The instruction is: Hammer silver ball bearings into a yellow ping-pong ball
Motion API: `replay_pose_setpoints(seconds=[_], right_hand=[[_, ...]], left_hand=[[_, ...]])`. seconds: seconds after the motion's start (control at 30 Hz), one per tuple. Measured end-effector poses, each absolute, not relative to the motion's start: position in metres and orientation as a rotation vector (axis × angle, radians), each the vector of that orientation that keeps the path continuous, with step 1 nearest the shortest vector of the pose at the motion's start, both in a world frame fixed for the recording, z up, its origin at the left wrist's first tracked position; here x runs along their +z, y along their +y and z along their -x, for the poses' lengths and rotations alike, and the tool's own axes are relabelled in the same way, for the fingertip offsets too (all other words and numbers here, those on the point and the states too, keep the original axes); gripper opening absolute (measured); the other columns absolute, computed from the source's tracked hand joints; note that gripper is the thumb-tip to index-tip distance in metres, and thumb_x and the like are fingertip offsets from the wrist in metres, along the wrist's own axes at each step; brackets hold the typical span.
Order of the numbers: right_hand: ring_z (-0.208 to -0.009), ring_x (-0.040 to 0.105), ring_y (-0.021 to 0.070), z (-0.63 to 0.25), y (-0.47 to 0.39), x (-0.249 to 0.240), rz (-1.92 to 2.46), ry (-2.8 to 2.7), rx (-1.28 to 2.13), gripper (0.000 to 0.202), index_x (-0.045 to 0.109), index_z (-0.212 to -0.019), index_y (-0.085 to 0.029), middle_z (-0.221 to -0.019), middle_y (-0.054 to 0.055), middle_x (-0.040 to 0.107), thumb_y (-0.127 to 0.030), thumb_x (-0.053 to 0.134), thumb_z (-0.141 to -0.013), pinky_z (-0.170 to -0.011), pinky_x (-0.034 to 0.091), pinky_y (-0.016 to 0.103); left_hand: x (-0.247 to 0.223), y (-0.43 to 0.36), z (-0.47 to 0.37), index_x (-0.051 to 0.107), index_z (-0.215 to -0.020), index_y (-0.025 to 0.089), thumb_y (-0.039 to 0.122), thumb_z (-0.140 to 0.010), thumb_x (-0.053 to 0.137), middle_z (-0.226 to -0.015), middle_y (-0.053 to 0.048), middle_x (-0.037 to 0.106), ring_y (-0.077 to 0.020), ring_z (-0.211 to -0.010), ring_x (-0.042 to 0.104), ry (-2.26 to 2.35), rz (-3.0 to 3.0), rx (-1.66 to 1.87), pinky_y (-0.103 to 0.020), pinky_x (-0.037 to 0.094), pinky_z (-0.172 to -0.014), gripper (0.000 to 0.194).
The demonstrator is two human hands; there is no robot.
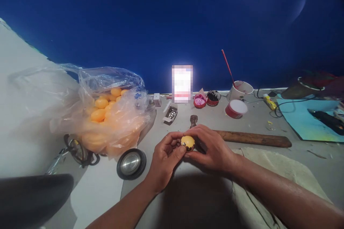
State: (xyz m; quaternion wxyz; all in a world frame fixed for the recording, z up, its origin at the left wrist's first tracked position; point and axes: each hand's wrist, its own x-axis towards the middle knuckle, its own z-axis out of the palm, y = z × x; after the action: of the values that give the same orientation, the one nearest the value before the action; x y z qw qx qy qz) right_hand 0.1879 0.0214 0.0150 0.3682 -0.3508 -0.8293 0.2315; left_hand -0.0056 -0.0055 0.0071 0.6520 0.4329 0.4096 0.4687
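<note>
A small round yellow piece [187, 141] with a dark, uneven edge is held between both hands near the middle of the view. My left hand [167, 157] pinches it from the left, its thumb at the lower edge by a small shiny spot. Around its right side curl the fingers of my right hand [212, 146]. Just behind the hands lies a hammer, its metal head [193, 120] showing and its wooden handle [255, 138] stretching right. A small open box [170, 113] of shiny metal bits stands beyond them.
Left: a clear plastic bag [113, 114] of orange rounded pieces and a round metal-centred lid [131, 163]. Behind: a lit screen [182, 84], two small red tubs, a white-topped tub [236, 108] and a cup [243, 91] with a red stick. Right: cloth [279, 175] and a blue board [298, 118].
</note>
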Motion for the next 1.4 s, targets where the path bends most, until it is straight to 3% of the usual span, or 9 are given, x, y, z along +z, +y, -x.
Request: replay_pose_setpoints(seconds=[0.23, 0.4, 0.6, 0.9, 1.03, 1.17, 1.3, 1.4], right_hand=[[-0.085, 0.067, 0.0218, -0.190, 0.026, 0.015, 1.018, -2.147, 0.735, 0.055, 0.070, -0.109, -0.020, -0.095, 0.008, 0.074, -0.069, 0.046, -0.100, -0.077, 0.050, 0.034], [-0.090, 0.068, 0.0218, -0.190, 0.026, 0.010, 0.964, -2.115, 0.732, 0.056, 0.072, -0.111, -0.021, -0.098, 0.008, 0.075, -0.067, 0.040, -0.103, -0.081, 0.050, 0.034], [-0.089, 0.068, 0.0255, -0.188, 0.024, 0.000, 0.976, -2.216, 0.463, 0.059, 0.065, -0.129, -0.016, -0.101, 0.013, 0.076, -0.065, 0.049, -0.101, -0.081, 0.050, 0.039], [-0.078, 0.067, 0.0201, -0.183, 0.026, 0.010, 1.018, -2.156, 0.660, 0.054, 0.073, -0.108, -0.024, -0.089, 0.004, 0.077, -0.071, 0.047, -0.099, -0.077, 0.044, 0.035], [-0.078, 0.067, 0.0189, -0.180, 0.022, 0.011, 1.007, -2.095, 0.680, 0.053, 0.073, -0.108, -0.023, -0.085, 0.004, 0.076, -0.064, 0.041, -0.105, -0.078, 0.041, 0.035], [-0.080, 0.067, 0.0185, -0.181, 0.022, 0.006, 1.032, -2.078, 0.686, 0.041, 0.074, -0.113, -0.021, -0.087, 0.005, 0.077, -0.046, 0.041, -0.110, -0.078, 0.043, 0.035], [-0.091, 0.070, 0.0183, -0.184, 0.027, 0.004, 1.065, -1.900, 0.727, 0.030, 0.071, -0.119, -0.021, -0.099, 0.006, 0.077, -0.034, 0.047, -0.108, -0.085, 0.050, 0.032], [-0.097, 0.070, 0.0189, -0.187, 0.030, 0.007, 1.129, -1.843, 0.709, 0.023, 0.069, -0.118, -0.022, -0.106, 0.006, 0.076, -0.029, 0.052, -0.104, -0.087, 0.052, 0.032]], left_hand=[[0.008, -0.004, 0.006, 0.069, -0.103, 0.019, 0.051, -0.083, 0.080, -0.080, -0.002, 0.069, -0.0134, -0.071, 0.060, 0.950, -0.817, 1.004, -0.026, 0.049, -0.071, 0.039], [0.013, -0.005, 0.003, 0.063, -0.108, 0.019, 0.046, -0.081, 0.084, -0.085, -0.003, 0.072, -0.0133, -0.076, 0.062, 0.931, -0.807, 0.981, -0.024, 0.048, -0.073, 0.043], [0.011, -0.006, 0.003, 0.063, -0.100, 0.016, 0.052, -0.088, 0.075, -0.069, 0.002, 0.061, -0.0094, -0.063, 0.053, 0.980, -0.837, 0.962, -0.021, 0.044, -0.064, 0.039], [0.000, 0.001, 0.006, 0.060, -0.097, 0.017, 0.054, -0.085, 0.077, -0.066, 0.000, 0.067, -0.0128, -0.057, 0.061, 0.866, -0.813, 0.990, -0.027, 0.050, -0.062, 0.043], [0.001, 0.001, 0.007, 0.058, -0.100, 0.017, 0.053, -0.082, 0.081, -0.064, 0.001, 0.068, -0.0136, -0.058, 0.064, 0.874, -0.838, 0.968, -0.027, 0.050, -0.064, 0.046], [0.004, -0.004, 0.003, 0.057, -0.105, 0.019, 0.049, -0.082, 0.082, -0.080, -0.001, 0.071, -0.0141, -0.071, 0.067, 0.900, -0.872, 0.969, -0.028, 0.052, -0.073, 0.045], [0.004, -0.009, 0.000, 0.059, -0.120, 0.023, 0.043, -0.090, 0.073, -0.095, -0.002, 0.067, -0.0144, -0.081, 0.063, 0.998, -1.000, 1.060, -0.027, 0.048, -0.071, 0.039], [0.003, -0.007, 0.003, 0.060, -0.123, 0.023, 0.032, -0.088, 0.070, -0.092, 0.000, 0.061, -0.0133, -0.078, 0.057, 1.212, -1.126, 1.137, -0.027, 0.047, -0.072, 0.037]])
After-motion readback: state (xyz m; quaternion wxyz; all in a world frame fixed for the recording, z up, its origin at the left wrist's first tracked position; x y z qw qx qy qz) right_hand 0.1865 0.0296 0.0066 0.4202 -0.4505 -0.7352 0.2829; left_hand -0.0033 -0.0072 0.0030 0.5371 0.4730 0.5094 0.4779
